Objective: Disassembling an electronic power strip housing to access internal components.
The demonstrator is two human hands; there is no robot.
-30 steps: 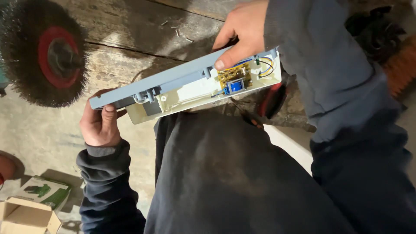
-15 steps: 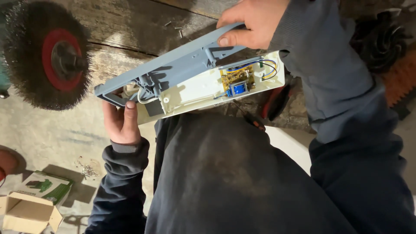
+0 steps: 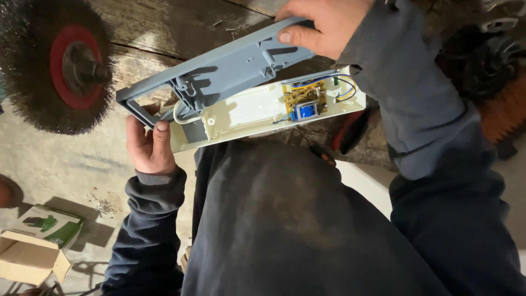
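Note:
My left hand (image 3: pixel 148 145) grips the left end of a long cream plastic housing (image 3: pixel 241 112) that lies across my lap. Inside it sit a yellow circuit board (image 3: pixel 300 94) with a blue component and coloured wires at the right end. My right hand (image 3: pixel 323 22) holds the right end of a grey plastic cover (image 3: pixel 219 68), lifted and tilted up away from the cream housing. The two halves still meet near the left end, by my left thumb.
A round wire brush wheel (image 3: pixel 52 63) with a red hub hangs at the upper left over a worn wooden bench (image 3: pixel 164 27). A green and white cardboard box (image 3: pixel 38 241) lies on the concrete floor at lower left. Dark tools (image 3: pixel 482 60) crowd the right.
The grey cover, closed on the cream housing a second ago, has been swung upward by my right hand, exposing the interior. My left hand has kept hold of the left end.

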